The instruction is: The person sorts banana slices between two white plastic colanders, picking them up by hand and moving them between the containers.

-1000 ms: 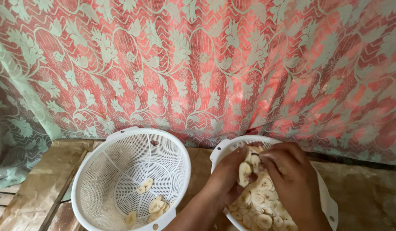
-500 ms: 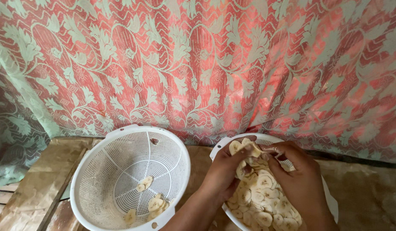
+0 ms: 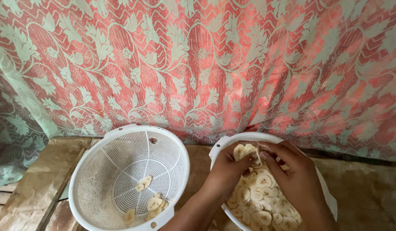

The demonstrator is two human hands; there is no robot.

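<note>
both hands up off pile now vs a sec ago, when they sat lower in white round plastic bowl (image 3: 219, 150) of pale sliced banana rounds (image 3: 262, 201); left hand (image 3: 226, 171) pinches small stuck-together clump of banana slices (image 3: 244, 150), fingers closed on it; right hand (image 3: 294, 177) fingertips nipped on thin edge of same clump, over bowl's far rim; looks like peeling slices apart; white perforated plastic colander (image 3: 121, 145) just left, few separated slices (image 3: 153, 202) inside, count same as before; patterned red-green lace curtain (image 3: 198, 64) behind.

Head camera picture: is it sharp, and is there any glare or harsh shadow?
Head view: soft, even light, no glare; the patterned curtain and white colander look sharp; the left hand and right hand over the banana slices are slightly soft.
</note>
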